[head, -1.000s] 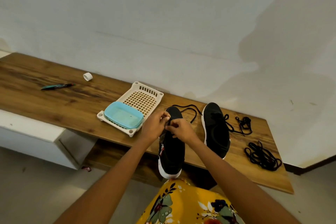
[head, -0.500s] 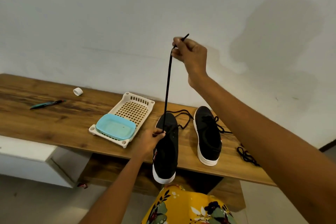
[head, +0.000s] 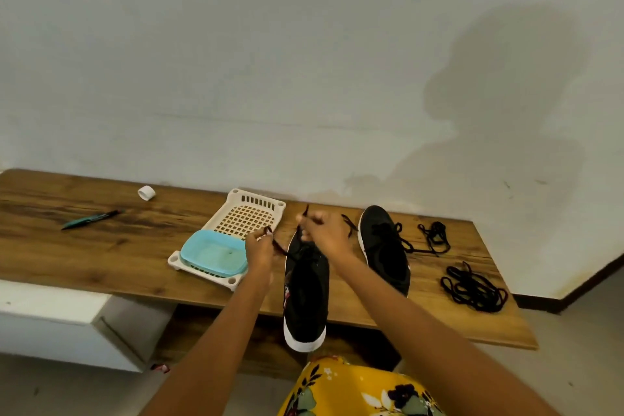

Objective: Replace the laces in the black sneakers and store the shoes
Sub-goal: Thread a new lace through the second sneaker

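Both hands pinch lace ends: left hand (head: 258,248) grips one end out to its side, right hand (head: 324,230) grips the other, tip poking up past the fingers. Held apart, probably to even the lace (head: 282,248) across the eyelets. Near sneaker (head: 306,294) lies toe toward the wall, heel hanging off the front edge of the table (head: 101,246), close for working. Soft black fabric upper, white rubber sole. Second sneaker (head: 385,246) sits just beside it on the right, lace loose. Spare laces (head: 472,287) bundled further right, thin, limp cord. Perforated plastic tray (head: 251,209) with blue tub (head: 212,255) left of the shoes. Pen (head: 89,219), grained wood top.
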